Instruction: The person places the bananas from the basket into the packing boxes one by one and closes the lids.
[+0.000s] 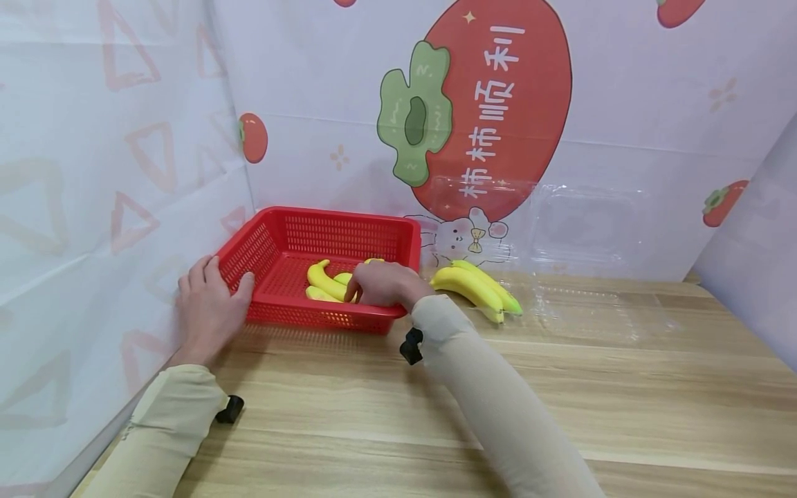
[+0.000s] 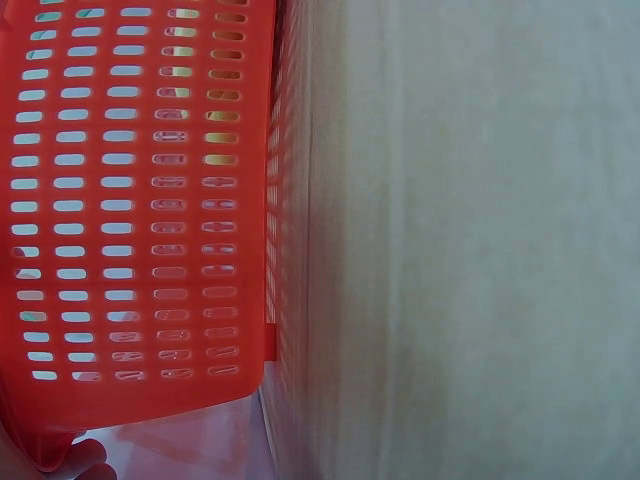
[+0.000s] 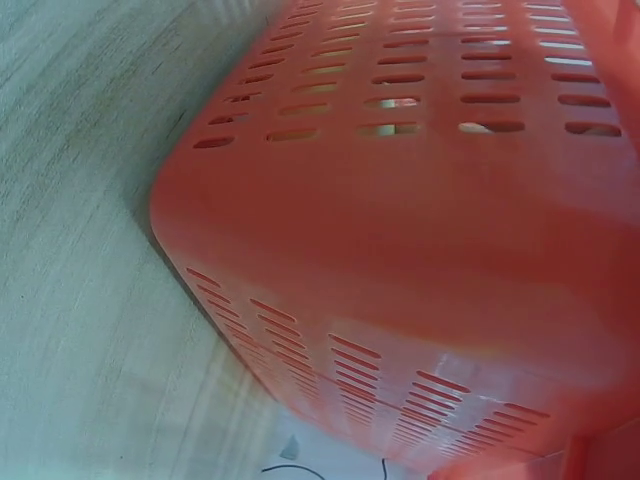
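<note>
Left hand (image 1: 212, 304) grips front-left corner of red basket (image 1: 345, 320), left of centre in head frame. Right hand (image 1: 382, 282), apart from left, dips in at basket's front right, fingers bent down by yellow bananas (image 1: 322, 281); cannot tell if clamped on one. Two more bananas (image 1: 467, 286) right of basket, near clear plastic container (image 1: 585, 228), right of centre.

Wood-grain tabletop (image 1: 336, 429), white fruit-printed backdrop (image 1: 324, 76), triangle-patterned side wall (image 1: 68, 228)
</note>
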The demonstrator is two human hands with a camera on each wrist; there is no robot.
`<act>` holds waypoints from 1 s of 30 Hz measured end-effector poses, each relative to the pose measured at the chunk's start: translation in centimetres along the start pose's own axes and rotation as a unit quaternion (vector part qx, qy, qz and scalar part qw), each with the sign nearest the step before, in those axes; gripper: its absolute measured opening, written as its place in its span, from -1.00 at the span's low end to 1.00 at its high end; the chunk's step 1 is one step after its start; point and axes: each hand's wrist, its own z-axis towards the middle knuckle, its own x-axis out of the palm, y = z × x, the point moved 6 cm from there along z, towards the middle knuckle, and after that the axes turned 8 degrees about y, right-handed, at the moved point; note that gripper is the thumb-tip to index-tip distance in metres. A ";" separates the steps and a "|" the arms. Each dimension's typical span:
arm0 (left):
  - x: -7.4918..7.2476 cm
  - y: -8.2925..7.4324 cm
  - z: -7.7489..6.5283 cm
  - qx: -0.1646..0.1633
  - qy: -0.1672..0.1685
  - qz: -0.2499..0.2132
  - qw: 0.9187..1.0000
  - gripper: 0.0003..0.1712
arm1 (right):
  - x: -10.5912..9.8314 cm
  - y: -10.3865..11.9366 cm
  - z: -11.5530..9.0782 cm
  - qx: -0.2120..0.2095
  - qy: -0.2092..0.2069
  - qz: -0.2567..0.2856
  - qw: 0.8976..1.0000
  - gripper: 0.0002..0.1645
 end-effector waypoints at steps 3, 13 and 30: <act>-0.1 -0.1 0.0 0.001 -0.001 -0.001 1.000 -0.07 | -0.2 0.0 0.0 0.000 -0.008 0.013 1.000 -0.43; 0.0 0.2 0.1 -0.006 0.003 0.000 1.000 -0.07 | -0.2 0.0 0.2 -0.015 -0.017 0.036 0.999 -0.50; 0.3 0.2 0.2 -0.012 0.004 0.003 1.000 -0.06 | -0.5 -0.2 -0.5 -0.047 -0.062 0.093 0.993 -0.53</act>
